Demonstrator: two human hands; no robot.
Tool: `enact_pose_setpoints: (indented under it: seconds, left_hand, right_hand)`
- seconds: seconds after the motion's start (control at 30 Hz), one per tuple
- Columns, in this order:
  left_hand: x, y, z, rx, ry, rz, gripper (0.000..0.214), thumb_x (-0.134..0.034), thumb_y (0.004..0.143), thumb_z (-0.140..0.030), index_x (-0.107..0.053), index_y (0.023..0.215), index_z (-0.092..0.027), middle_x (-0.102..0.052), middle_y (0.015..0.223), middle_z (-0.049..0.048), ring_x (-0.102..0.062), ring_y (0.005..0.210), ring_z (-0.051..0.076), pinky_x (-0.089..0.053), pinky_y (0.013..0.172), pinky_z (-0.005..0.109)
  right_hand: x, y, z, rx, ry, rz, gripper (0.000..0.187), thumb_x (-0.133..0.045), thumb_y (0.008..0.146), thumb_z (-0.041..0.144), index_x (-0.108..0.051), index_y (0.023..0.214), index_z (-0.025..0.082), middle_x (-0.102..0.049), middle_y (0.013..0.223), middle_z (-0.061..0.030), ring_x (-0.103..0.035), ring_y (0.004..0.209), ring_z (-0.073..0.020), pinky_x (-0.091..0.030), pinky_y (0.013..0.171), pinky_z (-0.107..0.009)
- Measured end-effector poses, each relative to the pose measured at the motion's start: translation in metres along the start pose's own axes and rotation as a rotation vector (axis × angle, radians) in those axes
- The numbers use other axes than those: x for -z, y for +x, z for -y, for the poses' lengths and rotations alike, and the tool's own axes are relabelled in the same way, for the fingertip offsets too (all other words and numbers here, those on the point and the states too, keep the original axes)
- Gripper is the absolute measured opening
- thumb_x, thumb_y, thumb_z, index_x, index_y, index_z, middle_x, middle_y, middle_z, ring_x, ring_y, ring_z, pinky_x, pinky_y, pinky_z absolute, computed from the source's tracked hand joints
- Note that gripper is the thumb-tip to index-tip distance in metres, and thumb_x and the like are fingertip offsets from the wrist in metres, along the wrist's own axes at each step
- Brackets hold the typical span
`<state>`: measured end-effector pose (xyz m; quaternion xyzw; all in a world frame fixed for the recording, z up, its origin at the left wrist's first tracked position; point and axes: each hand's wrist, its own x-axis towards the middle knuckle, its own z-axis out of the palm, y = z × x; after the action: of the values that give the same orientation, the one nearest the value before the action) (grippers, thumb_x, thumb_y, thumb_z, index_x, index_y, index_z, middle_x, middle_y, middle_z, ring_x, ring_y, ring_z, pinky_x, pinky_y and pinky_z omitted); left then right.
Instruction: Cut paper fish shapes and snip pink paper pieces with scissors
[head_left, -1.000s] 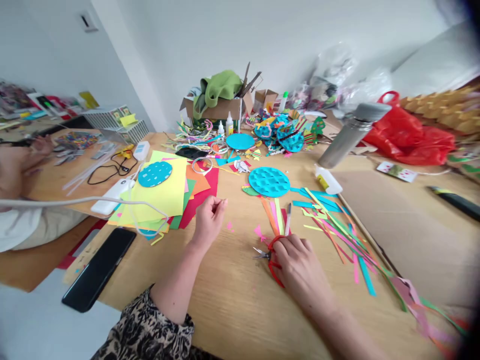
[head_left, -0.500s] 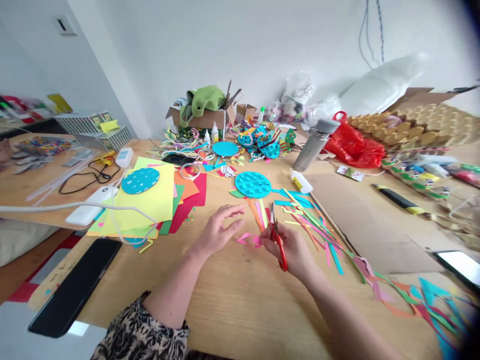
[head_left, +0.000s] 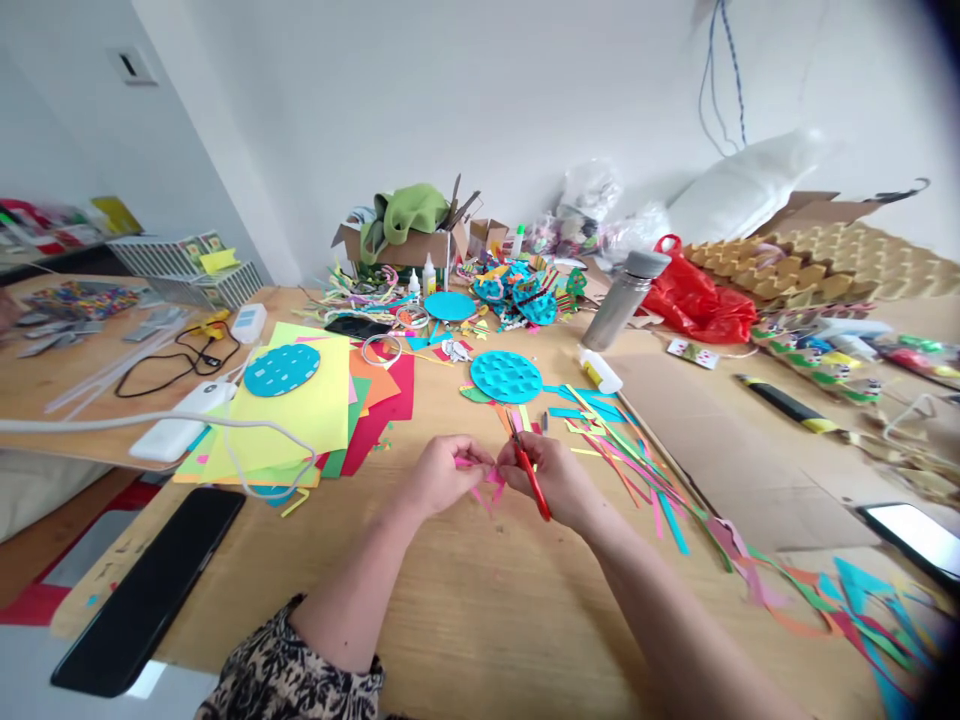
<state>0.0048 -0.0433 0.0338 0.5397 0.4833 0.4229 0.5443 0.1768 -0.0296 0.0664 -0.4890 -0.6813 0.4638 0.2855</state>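
My left hand (head_left: 441, 476) is closed in a pinch on a folded pink paper strip (head_left: 492, 480). My right hand (head_left: 561, 482) keeps red-handled scissors (head_left: 534, 484) in its grip, blades pointing away from me, while its fingertips meet the same pink paper. Just beyond the hands lies a round blue piece with raised bumps (head_left: 506, 377), a bit of green showing at its left edge. Thin coloured paper strips (head_left: 615, 435) are scattered to the right of my right hand.
Coloured paper sheets (head_left: 300, 420) with a dotted blue disc (head_left: 282, 370) lie at left, a black phone (head_left: 150, 590) nearer me. A steel bottle (head_left: 625, 300), a glue bottle (head_left: 600, 371) and cardboard (head_left: 697, 440) stand or lie at right. Craft scraps and a box (head_left: 405, 245) line the wall.
My left hand has moved in to the right and closed on the pink paper, having been open before. Both hands now meet at the strip; the scissors stay in my right hand.
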Motion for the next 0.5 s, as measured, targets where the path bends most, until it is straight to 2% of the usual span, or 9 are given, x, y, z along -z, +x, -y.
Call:
enact_pose_setpoints:
  seconds: [0.13, 0.27, 0.37, 0.5]
  left_hand:
    - [0.002, 0.005, 0.004, 0.027, -0.11, -0.155, 0.012, -0.075, 0.064, -0.022, -0.068, 0.071, -0.015, -0.072, 0.068, 0.0054, -0.066, 0.063, 0.017, -0.049, 0.058, 0.025]
    - [0.005, 0.008, 0.002, 0.039, -0.212, -0.267, 0.016, -0.077, 0.061, -0.024, -0.067, 0.068, -0.015, -0.072, 0.065, 0.0047, -0.065, 0.059, 0.015, -0.047, 0.055, 0.024]
    - [0.004, 0.007, 0.002, 0.062, -0.216, -0.248, 0.018, -0.078, 0.061, -0.026, -0.066, 0.068, -0.015, -0.072, 0.065, 0.0053, -0.065, 0.058, 0.016, -0.044, 0.051, 0.023]
    - [0.0, 0.004, 0.003, 0.112, -0.216, -0.112, 0.024, -0.079, 0.061, -0.028, -0.069, 0.078, -0.014, -0.074, 0.068, 0.0087, -0.069, 0.065, 0.02, -0.046, 0.053, 0.025]
  right_hand:
    - [-0.004, 0.003, -0.003, 0.052, 0.042, -0.127, 0.026, -0.068, 0.071, 0.041, -0.055, 0.071, 0.019, -0.059, 0.068, -0.0014, -0.054, 0.063, -0.0162, -0.043, 0.06, -0.028]
    - [-0.012, 0.002, -0.008, 0.08, 0.143, -0.125, 0.034, -0.07, 0.072, 0.048, -0.055, 0.077, 0.019, -0.058, 0.071, -0.0015, -0.055, 0.065, -0.0169, -0.045, 0.061, -0.029]
    - [-0.019, 0.0, -0.012, 0.101, 0.161, -0.199, 0.036, -0.071, 0.072, 0.05, -0.054, 0.077, 0.019, -0.057, 0.072, -0.0017, -0.054, 0.066, -0.0173, -0.045, 0.063, -0.029]
    - [-0.025, -0.001, -0.017, 0.156, 0.133, -0.296, 0.032, -0.067, 0.078, 0.048, -0.055, 0.079, 0.019, -0.057, 0.076, -0.0032, -0.055, 0.071, -0.0183, -0.046, 0.066, -0.03]
